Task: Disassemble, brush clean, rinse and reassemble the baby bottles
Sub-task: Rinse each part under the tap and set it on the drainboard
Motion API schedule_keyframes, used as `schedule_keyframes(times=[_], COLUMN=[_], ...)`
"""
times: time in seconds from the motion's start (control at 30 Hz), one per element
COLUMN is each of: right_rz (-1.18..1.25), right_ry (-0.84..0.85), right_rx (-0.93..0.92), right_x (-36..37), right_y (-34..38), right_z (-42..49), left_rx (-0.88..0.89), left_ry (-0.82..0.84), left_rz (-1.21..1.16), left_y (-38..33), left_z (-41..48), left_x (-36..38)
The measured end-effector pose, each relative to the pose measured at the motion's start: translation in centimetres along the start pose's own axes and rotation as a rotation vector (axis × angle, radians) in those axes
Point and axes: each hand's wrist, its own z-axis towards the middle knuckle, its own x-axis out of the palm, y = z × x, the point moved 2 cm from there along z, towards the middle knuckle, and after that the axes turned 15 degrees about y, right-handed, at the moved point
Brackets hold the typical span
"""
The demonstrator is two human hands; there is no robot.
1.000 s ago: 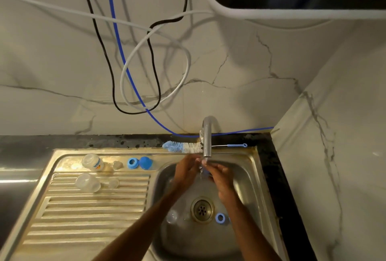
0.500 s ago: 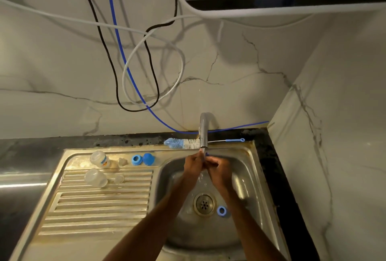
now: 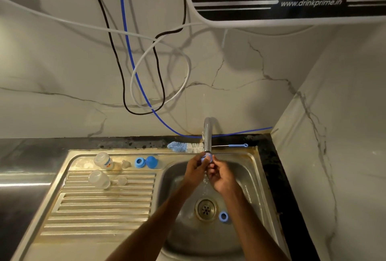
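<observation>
We hold a small blue part (image 3: 206, 158) right under the tap (image 3: 207, 135), in the running water. It lies at 12 o'clock from both hands. The left hand (image 3: 195, 169) comes at it from 7 o'clock, and its fingers (image 3: 201, 159) curl round the part and pinch it. The right hand (image 3: 221, 178) comes from 4 o'clock with its fingers curled and their tips at the part's edge. We cannot tell whether they grip it or only rub it.

We judge that the part goes next to the drainboard (image 3: 100, 208), at 9 o'clock from the hands. The left hand is nearer to it. A blue ring (image 3: 223, 216) lies in the sink (image 3: 248, 177) at 3 o'clock from the drain (image 3: 206, 208). It is not yet picked up, and the right hand is nearer to it.
</observation>
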Motion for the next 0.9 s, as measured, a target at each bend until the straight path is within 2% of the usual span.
schedule_keyframes(times=[0.17, 0.23, 0.3, 0.4, 0.47, 0.57, 0.63, 0.73, 0.83, 0.9], right_rz=[0.072, 0.074, -0.01, -0.343, -0.63, -1.047, -1.18, -1.154, -1.11, -0.921], right_ry=[0.042, 0.017, -0.051, -0.19, -0.236, -0.182, -0.12, -0.001, -0.06, -0.093], right_rx=[-0.018, -0.042, -0.073, -0.155, -0.279, -0.486, -0.561, -0.534, -0.391, -0.239], right_x=[0.2, -0.1, -0.9, -1.8, -1.7, -1.6, -2.0, -2.1, -2.7, -2.9], right_y=[-0.8, -1.2, -1.6, -1.8, -1.6, -1.5, -1.5, -1.5, -1.4, -1.2], right_z=[-0.3, 0.0, 0.5, 1.2, 1.1, 0.8, 0.9, 0.4, 0.1, 0.4], left_rx=[-0.03, -0.054, -0.052, -0.079, -0.127, -0.216, -0.186, -0.104, -0.109, -0.035], left_ry=[-0.154, -0.194, -0.257, -0.301, -0.28, -0.278, -0.232, -0.106, -0.04, 0.028], left_rz=[-0.16, -0.093, 0.084, 0.307, 0.333, 0.212, 0.017, -0.119, -0.033, 0.061], left_y=[0.4, 0.4, 0.7, 1.1, 1.5, 1.3, 1.1, 0.4, 0.7, 0.8], left_z=[-0.7, -0.8, -0.8, -0.6, -0.2, 0.1, 0.2, 0.5, 0.7, 0.7], left_x=[-0.3, 0.2, 0.2, -0.2, -0.6, -0.6, -0.3, -0.6, -1.9, -2.1])
